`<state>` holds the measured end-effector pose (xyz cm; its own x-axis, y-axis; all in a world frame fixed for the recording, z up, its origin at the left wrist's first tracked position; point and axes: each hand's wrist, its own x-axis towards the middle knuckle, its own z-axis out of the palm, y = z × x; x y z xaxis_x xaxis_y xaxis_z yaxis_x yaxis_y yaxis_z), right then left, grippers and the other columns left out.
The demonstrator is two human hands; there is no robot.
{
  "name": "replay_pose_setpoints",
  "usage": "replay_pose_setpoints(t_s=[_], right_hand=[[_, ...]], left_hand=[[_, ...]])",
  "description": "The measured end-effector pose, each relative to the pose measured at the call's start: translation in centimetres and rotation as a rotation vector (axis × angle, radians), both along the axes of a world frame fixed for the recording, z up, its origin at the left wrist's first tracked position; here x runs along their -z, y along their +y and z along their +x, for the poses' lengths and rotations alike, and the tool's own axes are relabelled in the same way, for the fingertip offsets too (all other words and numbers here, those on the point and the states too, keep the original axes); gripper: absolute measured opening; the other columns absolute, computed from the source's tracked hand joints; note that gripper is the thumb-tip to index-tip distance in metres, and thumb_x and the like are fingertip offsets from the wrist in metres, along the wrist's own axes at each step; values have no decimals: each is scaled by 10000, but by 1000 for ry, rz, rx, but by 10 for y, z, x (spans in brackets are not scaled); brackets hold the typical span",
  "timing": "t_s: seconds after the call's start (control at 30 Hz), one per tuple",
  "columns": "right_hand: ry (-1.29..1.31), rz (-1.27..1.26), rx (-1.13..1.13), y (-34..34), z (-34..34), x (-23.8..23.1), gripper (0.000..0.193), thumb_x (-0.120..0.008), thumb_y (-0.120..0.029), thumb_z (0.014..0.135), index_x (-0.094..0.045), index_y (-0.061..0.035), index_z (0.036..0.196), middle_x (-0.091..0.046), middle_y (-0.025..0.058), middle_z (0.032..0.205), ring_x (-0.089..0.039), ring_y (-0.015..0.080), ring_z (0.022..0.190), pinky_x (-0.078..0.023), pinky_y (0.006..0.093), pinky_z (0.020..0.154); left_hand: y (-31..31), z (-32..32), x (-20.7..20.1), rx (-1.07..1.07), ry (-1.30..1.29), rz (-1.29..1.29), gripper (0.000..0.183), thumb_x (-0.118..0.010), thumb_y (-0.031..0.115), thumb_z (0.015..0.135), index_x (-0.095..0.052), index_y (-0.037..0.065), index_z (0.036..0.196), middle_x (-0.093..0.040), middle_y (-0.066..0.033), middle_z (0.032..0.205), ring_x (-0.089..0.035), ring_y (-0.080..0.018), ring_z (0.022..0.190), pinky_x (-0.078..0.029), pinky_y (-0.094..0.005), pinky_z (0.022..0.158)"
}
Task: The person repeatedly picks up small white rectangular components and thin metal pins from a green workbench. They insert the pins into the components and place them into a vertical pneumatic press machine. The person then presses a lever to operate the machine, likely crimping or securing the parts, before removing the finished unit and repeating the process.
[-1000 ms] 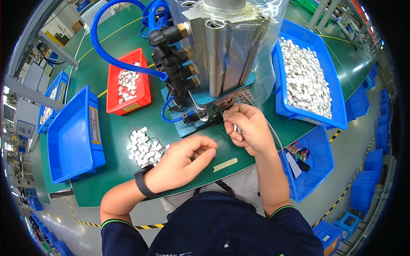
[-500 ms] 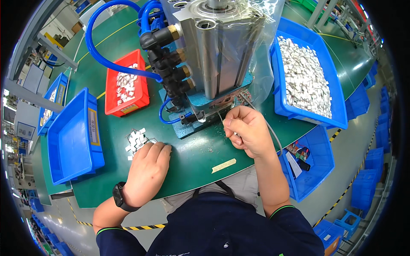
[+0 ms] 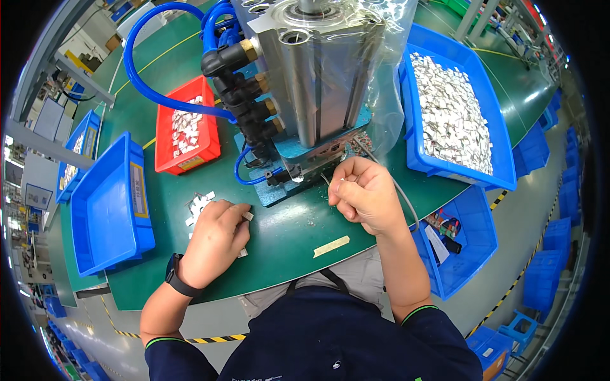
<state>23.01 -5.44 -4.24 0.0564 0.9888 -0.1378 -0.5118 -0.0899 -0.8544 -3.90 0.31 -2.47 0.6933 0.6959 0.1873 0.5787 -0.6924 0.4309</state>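
Note:
My left hand [image 3: 219, 236] is over the table, fingers bent, with a small white piece [image 3: 247, 216] at its fingertips. Partly hidden behind that hand lies a loose pile of flat white pieces [image 3: 200, 204]. Close to the front of a pneumatic press [image 3: 318, 89], my right hand [image 3: 367, 195] is closed in a pinch. A thin, light strip [image 3: 325, 179] shows just beyond its fingertips; what the fingers grip is too small to make out. Clear plastic film covers part of the press.
A red bin [image 3: 213, 136] with white pieces stands behind the pile. At left is a blue bin [image 3: 108, 206]; at right a large blue bin [image 3: 416, 136] full of white pieces. A lower blue bin [image 3: 478, 238] holds odds and ends. Blue hoses [image 3: 130, 60] loop beside the press.
My left hand has lifted and turned from lying over the pile, and a white piece now shows at its fingertips. My right hand has shifted slightly left, still pinched.

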Motion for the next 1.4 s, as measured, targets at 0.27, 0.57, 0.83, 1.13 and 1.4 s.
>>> replay_pose_setpoints(t_s=[0.27,0.57,0.83,1.13,1.4], right_hand=[[-31,-1,-7,1,0,-3,73,-566,-1,790,-531,26,848,-611,120,705,-463,52,443,-306,197,367],[43,-62,-88,0,5,-3,93,-564,-15,811,-548,15,898,-618,107,723,-467,55,445,-301,192,361],[-45,-76,-165,-1,5,-5,141,-613,-26,852,-616,26,984,-605,51,719,-439,30,453,-267,180,357],[-133,-50,-321,-3,4,-9,133,-665,-89,869,-633,10,950,-559,-16,662,-397,7,468,-264,185,392],[-142,-38,-238,-2,-3,-2,143,-661,-137,882,-634,3,893,-575,10,657,-406,13,449,-270,184,385]], left_hand=[[10,-1,-7,-78,40,-210,114,-678,45,747,-624,-9,831,-557,-84,791,-552,-207,701,-470,-311,671],[7,15,-45,-124,-175,-523,119,-648,59,866,-651,-25,950,-600,-67,888,-555,-117,777,-451,-261,684],[-6,62,-29,-29,-732,-1249,167,-583,56,933,-558,-38,1070,-639,-103,926,-657,-171,855,-545,-286,801],[-10,67,-15,-98,-795,-1225,154,-579,56,936,-556,-26,1063,-653,-120,914,-664,-178,819,-558,-292,768],[-12,70,-11,-88,-802,-1250,155,-574,82,945,-563,-23,1060,-642,-99,903,-647,-162,785,-545,-284,713]])
